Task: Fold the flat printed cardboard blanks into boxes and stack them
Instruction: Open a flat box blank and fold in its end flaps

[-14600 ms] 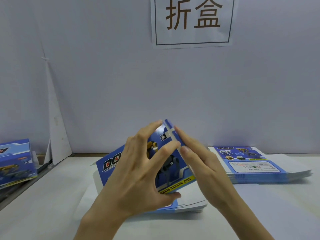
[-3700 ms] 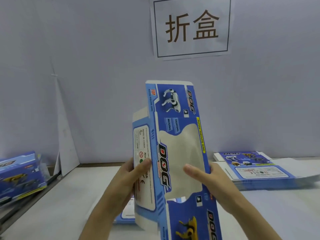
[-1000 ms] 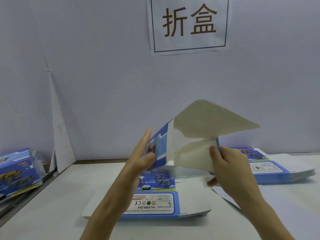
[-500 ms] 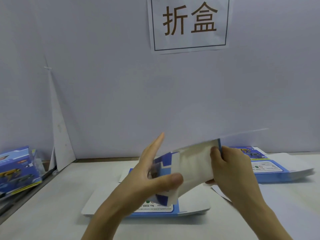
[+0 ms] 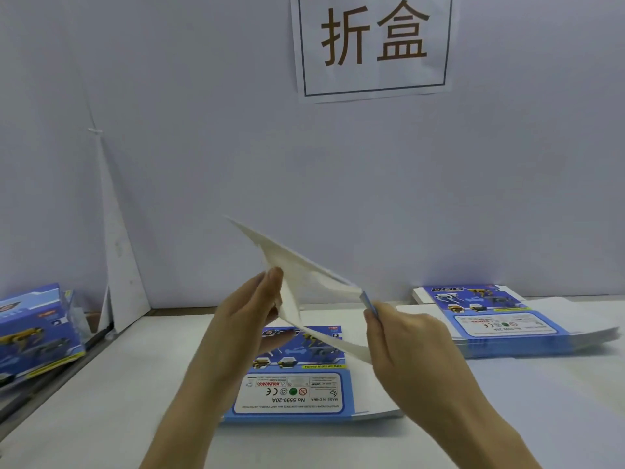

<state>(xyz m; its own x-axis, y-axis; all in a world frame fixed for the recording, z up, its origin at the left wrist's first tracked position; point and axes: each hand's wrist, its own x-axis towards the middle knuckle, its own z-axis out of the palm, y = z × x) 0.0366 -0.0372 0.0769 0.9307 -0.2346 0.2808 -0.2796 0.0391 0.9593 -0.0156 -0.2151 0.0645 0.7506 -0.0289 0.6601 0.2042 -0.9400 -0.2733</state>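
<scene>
I hold a partly folded cardboard blank (image 5: 297,275) in the air over the table, its plain white inner side toward me. My left hand (image 5: 247,319) pinches its left part near a fold, thumb on top. My right hand (image 5: 399,336) grips its right blue-edged end. A white flap sticks up to the left and another hangs down between my hands. Below them a small pile of flat blue printed blanks (image 5: 297,384) lies on the table.
A thicker pile of flat blanks (image 5: 500,323) lies at the right by the wall. Folded blue boxes (image 5: 33,333) are stacked at the far left beyond a table edge. A white paper wedge (image 5: 118,265) leans in the corner. A sign (image 5: 372,45) hangs on the wall.
The blank has swung over: its long white flap now points up to the left instead of lying level to the right. My left hand has shifted from the front face to its upper left fold.
</scene>
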